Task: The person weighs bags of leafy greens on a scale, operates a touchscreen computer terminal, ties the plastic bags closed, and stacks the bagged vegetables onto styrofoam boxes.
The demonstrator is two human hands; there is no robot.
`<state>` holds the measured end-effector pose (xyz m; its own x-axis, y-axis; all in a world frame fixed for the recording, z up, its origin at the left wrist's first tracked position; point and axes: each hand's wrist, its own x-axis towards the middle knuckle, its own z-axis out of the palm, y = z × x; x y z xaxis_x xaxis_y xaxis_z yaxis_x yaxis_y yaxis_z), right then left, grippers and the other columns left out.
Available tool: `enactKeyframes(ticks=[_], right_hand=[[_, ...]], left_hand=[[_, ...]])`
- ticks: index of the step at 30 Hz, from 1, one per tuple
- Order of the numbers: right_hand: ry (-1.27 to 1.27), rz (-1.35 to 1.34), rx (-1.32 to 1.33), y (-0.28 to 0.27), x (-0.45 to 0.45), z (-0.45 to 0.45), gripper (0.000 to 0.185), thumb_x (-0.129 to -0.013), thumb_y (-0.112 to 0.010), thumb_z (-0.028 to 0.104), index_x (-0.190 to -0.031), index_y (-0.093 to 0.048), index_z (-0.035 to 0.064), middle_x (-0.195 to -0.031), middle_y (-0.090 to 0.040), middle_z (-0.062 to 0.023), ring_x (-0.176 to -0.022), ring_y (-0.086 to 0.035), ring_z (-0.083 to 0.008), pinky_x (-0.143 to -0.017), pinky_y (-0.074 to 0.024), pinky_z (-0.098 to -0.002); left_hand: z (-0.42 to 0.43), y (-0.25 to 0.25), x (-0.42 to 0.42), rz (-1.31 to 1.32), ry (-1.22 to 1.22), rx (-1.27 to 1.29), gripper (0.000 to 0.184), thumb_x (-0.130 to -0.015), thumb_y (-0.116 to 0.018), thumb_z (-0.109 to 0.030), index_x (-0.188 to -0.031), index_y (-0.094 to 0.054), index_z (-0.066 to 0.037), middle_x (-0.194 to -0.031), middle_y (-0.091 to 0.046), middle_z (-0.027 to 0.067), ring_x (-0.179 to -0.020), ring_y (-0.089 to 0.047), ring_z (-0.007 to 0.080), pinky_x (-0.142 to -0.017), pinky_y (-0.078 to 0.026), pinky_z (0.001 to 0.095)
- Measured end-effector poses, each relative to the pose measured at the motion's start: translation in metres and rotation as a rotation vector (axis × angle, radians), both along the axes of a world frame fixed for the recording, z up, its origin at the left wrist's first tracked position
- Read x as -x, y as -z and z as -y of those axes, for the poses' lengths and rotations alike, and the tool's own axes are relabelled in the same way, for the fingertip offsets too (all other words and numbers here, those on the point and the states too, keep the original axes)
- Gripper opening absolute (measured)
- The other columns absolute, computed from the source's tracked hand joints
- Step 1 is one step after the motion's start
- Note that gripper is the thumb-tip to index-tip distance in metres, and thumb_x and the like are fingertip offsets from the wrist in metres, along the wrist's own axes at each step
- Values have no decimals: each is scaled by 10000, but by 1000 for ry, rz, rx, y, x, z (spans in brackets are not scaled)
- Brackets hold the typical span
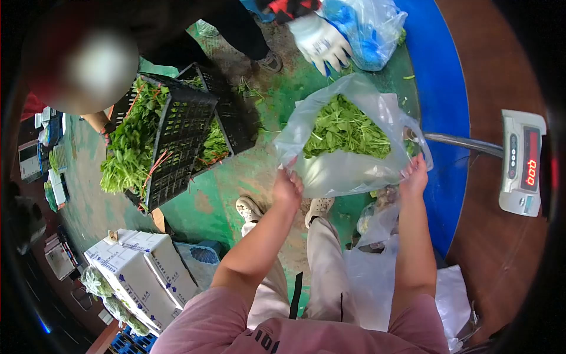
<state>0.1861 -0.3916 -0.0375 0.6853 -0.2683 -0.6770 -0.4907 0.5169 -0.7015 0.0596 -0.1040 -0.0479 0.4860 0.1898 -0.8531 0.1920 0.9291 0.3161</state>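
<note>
A large translucent plastic bag (pixel 336 171) gapes in front of me, with leafy greens (pixel 345 130) lying inside it. The near left edge of the bag is gripped by my left hand (pixel 288 187), its fingers closed on the plastic. My right hand (pixel 415 176) pinches the right edge of the same bag near a handle loop. Between my two hands the mouth is spread wide, so the greens show. Beyond the far rim hangs a white-gloved hand (pixel 321 44) of another person, close to a clear and blue plastic bag (pixel 365 35).
Black crates (pixel 183 121) of bundled greens (pixel 127 153) stand at left, where another person bends over them. A digital scale (pixel 523 162) with a lit red display is at far right, beyond a blue surface (pixel 445 88). White boxes (pixel 141 271) are stacked lower left; plastic bags (pixel 371 283) lie by my right leg.
</note>
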Motion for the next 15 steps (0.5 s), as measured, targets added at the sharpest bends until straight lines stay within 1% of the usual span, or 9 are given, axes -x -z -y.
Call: enactKeyframes(ticks=[3, 4, 7, 8, 10, 11, 12, 14, 15], right_hand=[[-31, 18, 249, 32, -2, 8, 236, -798, -522, 309, -659, -495, 119, -602, -450, 29, -537, -402, -85, -505, -308, -242], [53, 4, 341, 59, -3, 12, 280, -791, -525, 337, -642, -504, 101, -623, -475, 10, -573, -426, -100, -552, -325, -238], [-155, -202, 408, 98, 2, 34, 267, -801, -513, 375, -691, -523, 132, -661, -498, 14, -567, -442, -91, -517, -347, -221], [-183, -207, 432, 105, 4, 39, 281, -796, -513, 387, -689, -523, 127, -656, -496, 13, -562, -440, -98, -514, -351, -236], [-205, -215, 442, 106, 6, 41, 314, -788, -505, 413, -702, -529, 112, -649, -497, 0, -567, -452, -120, -509, -367, -272], [-196, -217, 432, 100, 8, 35, 334, -785, -498, 427, -717, -536, 101, -646, -500, -12, -576, -465, -134, -509, -378, -293], [-323, -173, 437, 94, 12, 37, 387, -773, -495, 457, -754, -540, 74, -668, -502, -41, -603, -488, -179, -526, -400, -320], [-496, -124, 757, 128, 20, 51, 304, -793, -442, 319, -853, -557, 45, -799, -529, -164, -729, -517, -294, -656, -401, -406], [-565, -110, 927, 145, 24, 58, 284, -803, -416, 250, -903, -566, 30, -864, -542, -225, -793, -532, -351, -721, -401, -450]], left_hand=[[10, 14, -18, -37, 35, -25, 331, -888, -317, -356, -993, -488, -92, -506, -275, -32, -399, -246, 84, -359, -188, 223], [13, 14, -24, -53, 53, -36, 324, -885, -331, -367, -956, -492, -94, -499, -276, -31, -395, -249, 86, -356, -191, 227], [7, 38, -25, -130, 87, -62, 299, -862, -394, -395, -889, -487, -112, -477, -273, -32, -379, -262, 92, -352, -209, 235], [9, 45, -27, -180, 68, -84, 283, -833, -457, -400, -894, -500, -128, -471, -283, -38, -373, -278, 94, -348, -227, 233], [13, 43, -28, -208, 230, -229, 226, -809, -501, -369, -853, -504, -147, -478, -293, -45, -380, -287, 86, -351, -237, 225], [13, 40, -31, -227, 244, -275, 184, -797, -511, -337, -767, -478, -159, -487, -291, -50, -390, -293, 76, -356, -249, 225], [8, 56, -22, -208, 339, -357, 190, -788, -513, -319, -706, -429, -169, -496, -296, -52, -401, -299, 72, -365, -258, 229], [6, 62, -23, -199, 400, -403, 181, -790, -517, -301, -718, -411, -172, -500, -298, -51, -403, -304, 77, -355, -241, 232], [10, 52, -30, -194, 418, -441, 155, -802, -506, -283, -746, -416, -170, -502, -306, -50, -399, -307, 79, -348, -241, 237]])
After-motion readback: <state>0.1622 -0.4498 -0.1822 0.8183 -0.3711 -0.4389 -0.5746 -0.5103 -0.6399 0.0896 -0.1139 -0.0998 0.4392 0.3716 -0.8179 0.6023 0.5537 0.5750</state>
